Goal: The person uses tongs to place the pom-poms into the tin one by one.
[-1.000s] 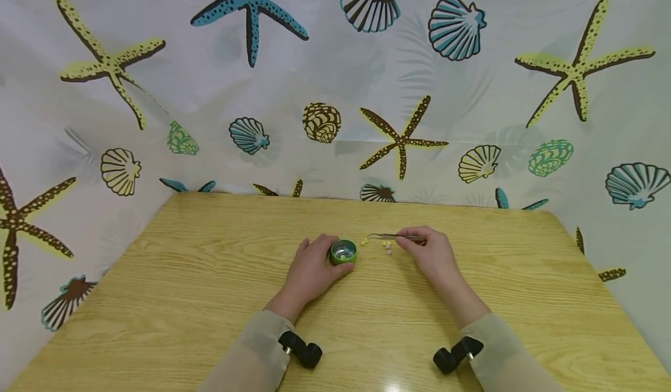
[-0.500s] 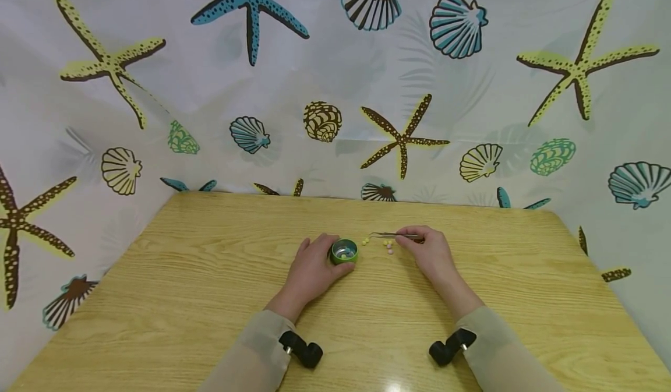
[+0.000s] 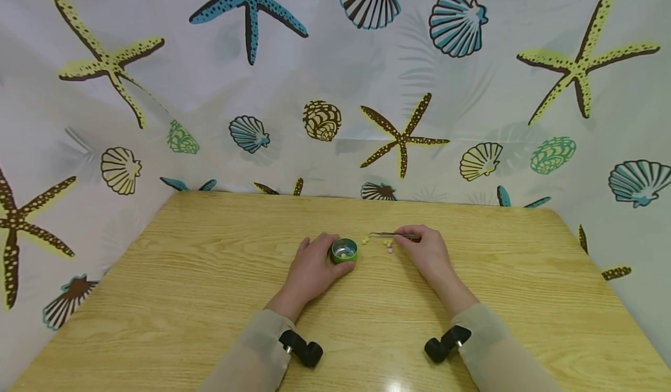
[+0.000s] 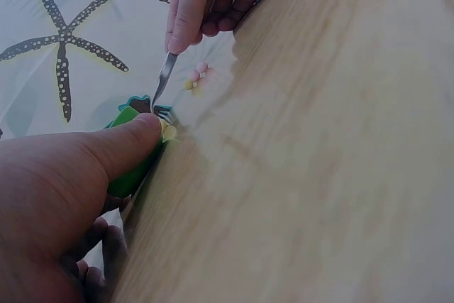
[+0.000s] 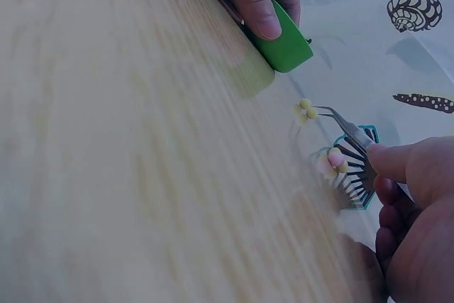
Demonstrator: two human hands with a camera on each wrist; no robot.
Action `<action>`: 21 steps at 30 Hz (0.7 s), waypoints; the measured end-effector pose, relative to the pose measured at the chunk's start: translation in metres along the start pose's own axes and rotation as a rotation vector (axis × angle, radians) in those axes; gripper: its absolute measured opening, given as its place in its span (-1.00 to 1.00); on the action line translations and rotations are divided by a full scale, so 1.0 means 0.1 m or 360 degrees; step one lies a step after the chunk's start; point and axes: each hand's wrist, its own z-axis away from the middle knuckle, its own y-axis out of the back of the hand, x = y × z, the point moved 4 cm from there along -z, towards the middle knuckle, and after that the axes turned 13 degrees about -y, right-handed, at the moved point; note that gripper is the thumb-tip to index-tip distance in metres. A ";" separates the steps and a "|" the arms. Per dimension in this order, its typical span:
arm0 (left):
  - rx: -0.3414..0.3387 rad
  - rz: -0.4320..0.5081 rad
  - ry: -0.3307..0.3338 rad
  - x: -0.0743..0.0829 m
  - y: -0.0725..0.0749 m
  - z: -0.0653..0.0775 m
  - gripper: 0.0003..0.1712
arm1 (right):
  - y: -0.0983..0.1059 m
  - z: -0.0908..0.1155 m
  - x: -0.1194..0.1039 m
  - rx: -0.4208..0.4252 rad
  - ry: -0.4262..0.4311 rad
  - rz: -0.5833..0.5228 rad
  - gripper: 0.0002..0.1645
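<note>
My left hand (image 3: 314, 269) holds a small green cup (image 3: 344, 259) upright on the table, thumb on the near side. Inside the cup's silvery bowl lie a pale yellow bit and something bluish. To the right, my right hand (image 3: 432, 258) pinches metal tweezers (image 3: 387, 235) with bent tips pointing left. In the right wrist view, the parted tips of the tweezers (image 5: 347, 127) are right at one of two small yellow balls (image 5: 306, 103) beside the cup. A small cluster with a pink ball (image 5: 335, 157) and yellow ones lies below the tweezers' shaft.
Both hands work over a wooden table (image 3: 209, 299). A white cloth (image 3: 293, 66) printed with starfish and shells hangs behind it and along both sides. A black camera mount sits on each sleeve cuff (image 3: 466, 339).
My right wrist and forearm have shifted slightly left, while the tweezer tips stay by the yellow balls. My left hand keeps the cup in the same place.
</note>
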 end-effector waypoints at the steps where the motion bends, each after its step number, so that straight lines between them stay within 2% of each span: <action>1: -0.0002 0.0001 0.0003 0.00 0.00 0.00 -0.20 | 0.00 0.00 0.00 0.0002 0.0002 0.0004 -0.76; 21: -0.0006 0.0012 0.0003 -0.02 0.00 0.00 -0.20 | -0.03 0.01 -0.01 -0.0005 -0.0009 -0.0011 -0.77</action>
